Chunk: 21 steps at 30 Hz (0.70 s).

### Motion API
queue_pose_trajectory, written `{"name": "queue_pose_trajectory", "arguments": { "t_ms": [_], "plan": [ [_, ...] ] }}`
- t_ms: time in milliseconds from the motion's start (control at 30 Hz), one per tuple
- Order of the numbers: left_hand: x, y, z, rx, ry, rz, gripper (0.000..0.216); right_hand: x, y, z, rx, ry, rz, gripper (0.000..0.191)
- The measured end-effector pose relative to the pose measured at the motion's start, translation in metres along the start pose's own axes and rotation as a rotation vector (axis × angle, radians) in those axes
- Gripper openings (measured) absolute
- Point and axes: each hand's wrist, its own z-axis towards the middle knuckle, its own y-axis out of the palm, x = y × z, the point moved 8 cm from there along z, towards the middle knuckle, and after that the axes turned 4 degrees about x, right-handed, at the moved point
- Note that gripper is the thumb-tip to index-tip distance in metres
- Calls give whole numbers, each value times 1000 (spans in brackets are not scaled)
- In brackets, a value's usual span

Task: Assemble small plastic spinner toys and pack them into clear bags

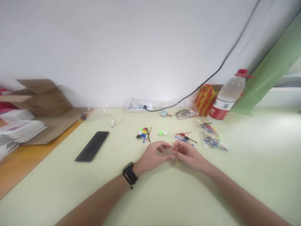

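My right hand [188, 156] pinches a thin yellow plastic stick [177, 162] with a small forked end, which points down towards me. My left hand [152, 156], a black watch on its wrist, meets it from the left. The left thumb and curved fingers close in on the stick's upper part, mostly hidden by the fingertips. Just beyond the hands lie a green disc [160, 133] and a white disc [165, 133]. Red, black and blue sticks [184, 137] lie past my right hand, with discs on the red and black ones.
A pile of coloured discs and sticks [144, 134] lies behind my left hand. Clear bags of similar parts [213, 139] are at the right, before a large bottle [224, 100]. A black phone [92, 147], power strip [138, 106] and cardboard box [44, 102] are also around.
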Motion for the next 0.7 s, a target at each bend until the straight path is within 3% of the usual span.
{"name": "queue_pose_trajectory", "arguments": {
  "t_ms": [67,167,367,500,700],
  "plan": [
    [4,-1,-2,33,85,178,44,4,-7,0,37,-27,-256,3],
    [6,3,-6,-4,172,355,42,10,-21,1,97,-48,-629,9],
    [7,0,-6,3,192,381,18,19,-49,3,276,-47,-945,21],
    [7,0,-3,-19,191,399,15,18,-54,3,334,-100,-995,23],
    [7,2,-3,-29,206,389,18,6,-23,0,136,-271,-820,23]
  ]
}}
